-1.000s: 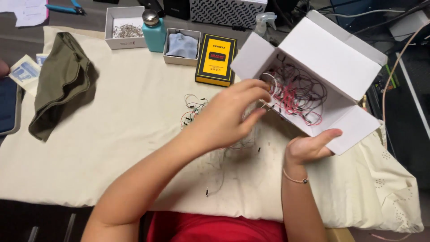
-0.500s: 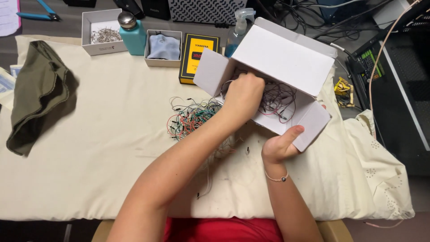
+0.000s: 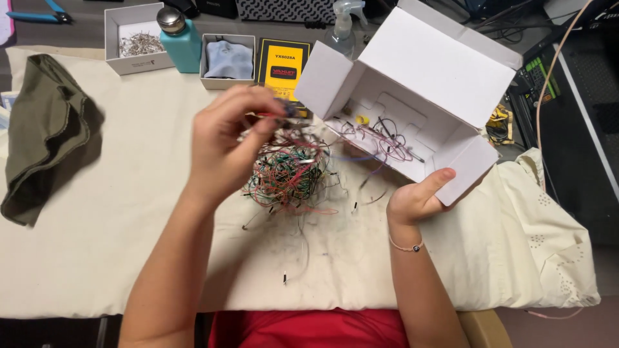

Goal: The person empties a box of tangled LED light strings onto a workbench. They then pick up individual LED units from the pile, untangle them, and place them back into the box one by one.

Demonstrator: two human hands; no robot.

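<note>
Emptying step: at centre frame the left hand, fingers pinched together on a tangled bundle of multicoloured jumper wires, lifts it over the cream cloth-covered table, while the right hand, clasped on a tilted white cardboard box at upper right, must apparently next tip out the remaining strands.

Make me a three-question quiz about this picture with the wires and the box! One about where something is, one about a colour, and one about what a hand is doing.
1. Where is the green cloth?
A. Table's left side
B. Inside the box
C. Under the wires

2. What colour is the bottle with the metal cap?
A. Red
B. Teal
C. Black

3. What is the right hand doing?
A. Resting flat
B. Holding the white box
C. Pointing

Answers: 1 A, it lies at the left edge. 2 B, its body is teal. 3 B, thumb and palm grip the box's lower flap.
</note>
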